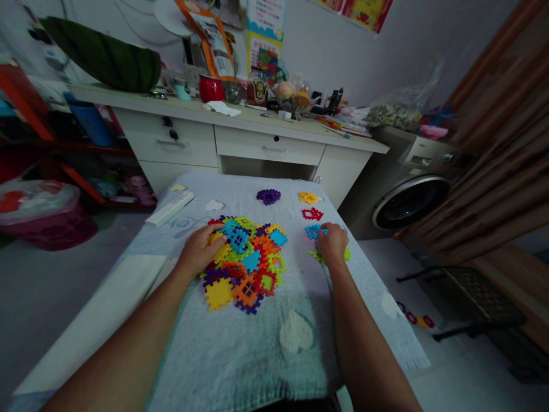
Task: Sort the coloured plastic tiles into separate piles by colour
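Note:
A heap of toothed plastic interlocking tiles (pixel 246 290) in several colours lies on the cloth-covered table. My left hand (pixel 199 249) is at the heap's left edge, thumb and fingers closed at the side of a blue tile (pixel 237 237). A yellow tile is partly hidden below that thumb. To the right of the heap, my right hand (pixel 334 243) has its fingers closed on the right end of another blue tile (pixel 314 231), low over the cloth. Green tiles (pixel 316 256) show on both sides beneath this hand; its fingertips are partly hidden.
Purple tiles (pixel 269 197), yellow tiles (pixel 309 197) and a red tile (pixel 313 214) form separate groups at the table's far side. A white box (pixel 170 209) lies at the far left. Beyond stand a cluttered cabinet (pixel 266 134) and a washing machine (pixel 398 189); a stool (pixel 472 300) is at right.

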